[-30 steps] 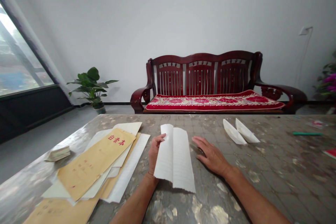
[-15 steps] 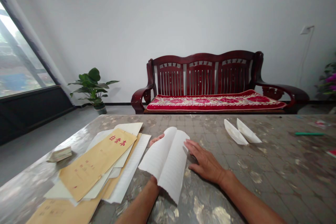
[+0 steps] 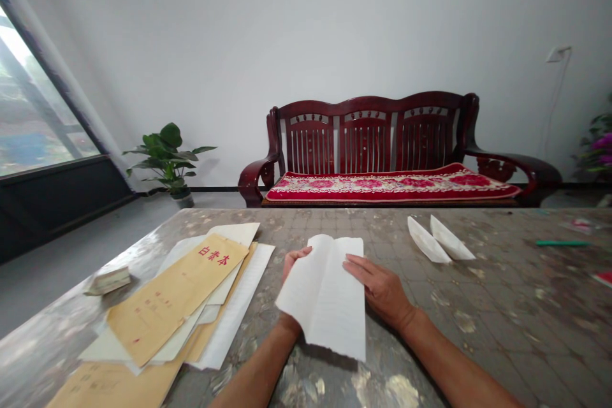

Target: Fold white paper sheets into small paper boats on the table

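Observation:
A white sheet of paper (image 3: 329,303) with a lengthwise crease and a ragged near edge is held up over the table. My left hand (image 3: 293,262) grips its left side, thumb on top and most of the palm hidden beneath the sheet. On the right edge, my right hand (image 3: 382,284) pinches the paper, fingers on the front and thumb out of sight behind it. Two folded white paper boats (image 3: 440,240) sit side by side farther back to the right.
Left of the sheet lies a pile of tan-covered notebooks (image 3: 176,293) and loose pages, with a small block-like bundle (image 3: 109,281) beside it. A green pen (image 3: 563,243) rests at the table's right. Beyond the table (image 3: 507,312) stand a wooden bench (image 3: 366,140) and a potted plant (image 3: 172,156).
The sheet has opened out flatter and turned, its right half swinging to the right. My right hand has moved from lying along the edge to gripping it.

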### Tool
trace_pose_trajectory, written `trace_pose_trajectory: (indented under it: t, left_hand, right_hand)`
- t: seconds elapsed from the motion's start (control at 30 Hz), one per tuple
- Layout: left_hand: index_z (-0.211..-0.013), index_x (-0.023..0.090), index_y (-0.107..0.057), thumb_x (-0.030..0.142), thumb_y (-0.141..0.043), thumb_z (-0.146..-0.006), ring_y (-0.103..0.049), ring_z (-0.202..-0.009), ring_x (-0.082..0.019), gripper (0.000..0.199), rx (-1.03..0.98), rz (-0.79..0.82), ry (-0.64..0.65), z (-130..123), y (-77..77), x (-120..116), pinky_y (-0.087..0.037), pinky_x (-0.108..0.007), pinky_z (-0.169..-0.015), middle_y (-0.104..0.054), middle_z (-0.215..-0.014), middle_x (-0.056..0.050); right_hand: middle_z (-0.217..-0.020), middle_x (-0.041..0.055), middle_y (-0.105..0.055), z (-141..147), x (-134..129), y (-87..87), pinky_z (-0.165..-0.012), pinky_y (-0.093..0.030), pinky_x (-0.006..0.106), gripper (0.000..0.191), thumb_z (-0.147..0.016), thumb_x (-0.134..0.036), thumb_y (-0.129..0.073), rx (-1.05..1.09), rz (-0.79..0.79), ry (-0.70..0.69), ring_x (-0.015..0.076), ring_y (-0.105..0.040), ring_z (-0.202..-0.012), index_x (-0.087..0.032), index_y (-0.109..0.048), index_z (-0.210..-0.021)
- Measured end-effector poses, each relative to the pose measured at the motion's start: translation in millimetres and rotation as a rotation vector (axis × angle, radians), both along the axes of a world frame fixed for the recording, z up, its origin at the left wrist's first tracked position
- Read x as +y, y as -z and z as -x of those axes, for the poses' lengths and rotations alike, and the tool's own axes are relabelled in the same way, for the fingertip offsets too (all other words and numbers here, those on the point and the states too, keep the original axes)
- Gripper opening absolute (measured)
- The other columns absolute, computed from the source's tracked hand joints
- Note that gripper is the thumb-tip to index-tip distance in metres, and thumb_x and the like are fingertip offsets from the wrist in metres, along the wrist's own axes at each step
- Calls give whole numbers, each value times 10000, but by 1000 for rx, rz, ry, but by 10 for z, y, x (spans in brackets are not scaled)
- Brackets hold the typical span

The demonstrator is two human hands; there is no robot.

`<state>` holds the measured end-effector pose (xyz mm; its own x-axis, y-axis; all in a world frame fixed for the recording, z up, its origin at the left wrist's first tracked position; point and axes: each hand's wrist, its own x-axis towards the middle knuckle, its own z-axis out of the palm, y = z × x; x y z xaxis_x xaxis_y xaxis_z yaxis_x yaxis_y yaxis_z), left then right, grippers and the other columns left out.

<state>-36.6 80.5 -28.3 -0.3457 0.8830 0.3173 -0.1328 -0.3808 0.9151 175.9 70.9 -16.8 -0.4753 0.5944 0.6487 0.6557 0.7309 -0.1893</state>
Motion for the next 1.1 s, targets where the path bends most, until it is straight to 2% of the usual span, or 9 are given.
trace_pose_trajectory:
  t: [0.07,0.13,0.23,0.33,0.53,0.8,1.0,1.1]
  left_hand:
    - [-911,179,-625,273,-679,-803,-648,-995,-218,153,190,-62,36,97,-48,-50,-534,-351,-843,-676,-1101,-73]
    - [-933,195,-652,204,-723,-728,-639,-1062,-235,217,472,-156,104,199,-97,-103,-534,-346,-864,-668,-1178,-82]
    - [-1028,227,-691,134,-672,-766,-634,-1111,-217,279,820,-238,221,310,-125,-147,-520,-349,-939,-655,-1246,-79]
    - [-1036,249,-720,135,-625,-829,-660,-1073,-190,255,1012,-256,297,364,-99,-136,-529,-329,-945,-687,-1203,-66]
    - [-1076,258,-724,193,-632,-867,-680,-1017,-183,238,1135,-315,285,429,-66,-90,-552,-331,-914,-727,-1123,-56]
    - [-1056,243,-725,221,-600,-898,-687,-978,-190,202,1225,-358,294,496,-119,-66,-556,-334,-874,-750,-1054,-41]
    - [-954,214,-727,232,-542,-928,-669,-870,-190,187,1304,-429,247,469,-224,-133,-518,-324,-808,-754,-947,-47]
    - [-861,209,-724,241,-522,-933,-645,-794,-181,217,1310,-388,251,452,-249,-155,-482,-309,-764,-739,-830,-44]
  right_hand:
    - [-1252,86,-664,-104,31,14,-942,-532,332,372,-932,-192,-480,36,12,-20,196,-648,-1093,-233,-621,-1273]
    - [-1223,84,-681,-211,58,31,-947,-533,344,369,-926,-196,-473,57,31,-24,201,-646,-1100,-233,-637,-1255]
    - [-1208,86,-689,-333,90,60,-947,-529,362,349,-920,-213,-475,60,63,-1,211,-650,-1090,-232,-674,-1206]
    - [-1175,81,-704,-394,115,78,-930,-524,371,300,-908,-248,-524,23,101,20,216,-659,-1051,-242,-708,-1145]
    - [-1234,50,-676,-454,117,23,-927,-472,403,278,-887,-266,-579,-143,175,64,236,-613,-1089,-291,-716,-1128]
    - [-1221,-1,-677,-528,122,-47,-908,-414,391,305,-921,-254,-510,-279,319,75,230,-551,-1104,-374,-709,-1118]
    - [-1242,9,-671,-557,117,-94,-906,-385,423,269,-909,-320,-550,-291,336,125,266,-506,-1157,-398,-712,-1109]
    - [-1240,18,-669,-565,104,-112,-917,-383,424,268,-889,-334,-577,-280,342,112,268,-502,-1154,-394,-712,-1113]
